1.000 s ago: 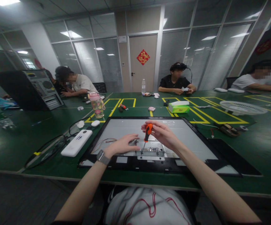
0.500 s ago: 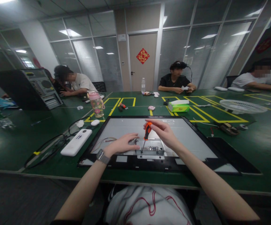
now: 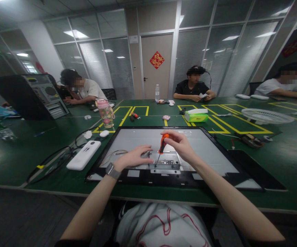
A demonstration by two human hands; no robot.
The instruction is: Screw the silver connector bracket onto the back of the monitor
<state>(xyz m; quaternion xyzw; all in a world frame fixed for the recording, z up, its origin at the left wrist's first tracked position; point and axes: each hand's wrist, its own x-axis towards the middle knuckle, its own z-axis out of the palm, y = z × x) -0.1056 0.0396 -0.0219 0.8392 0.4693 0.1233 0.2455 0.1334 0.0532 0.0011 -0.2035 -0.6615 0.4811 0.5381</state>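
A flat panel (image 3: 138, 137) with a black frame lies on the green table in front of me. Near its close edge is a metal bracket (image 3: 175, 167) with a hinge-like strip. My right hand (image 3: 177, 142) grips an orange and black screwdriver (image 3: 163, 144) by the handle, its shaft slanting down to the bracket's left part. My left hand (image 3: 138, 156), with a watch on the wrist, lies spread at the bracket's left edge and holds nothing. Thin wires run on the panel behind my left hand.
A white power bank (image 3: 84, 155) and black cables (image 3: 53, 161) lie left of the panel. A pink bottle (image 3: 106, 115), a green tissue pack (image 3: 196, 116) and a white fan grille (image 3: 266, 116) stand farther back. A computer case (image 3: 30, 97) is far left. Several people sit across.
The screwdriver's handle has shifted slightly right and my right hand's fingers have changed position on it. My left hand has stayed in place.
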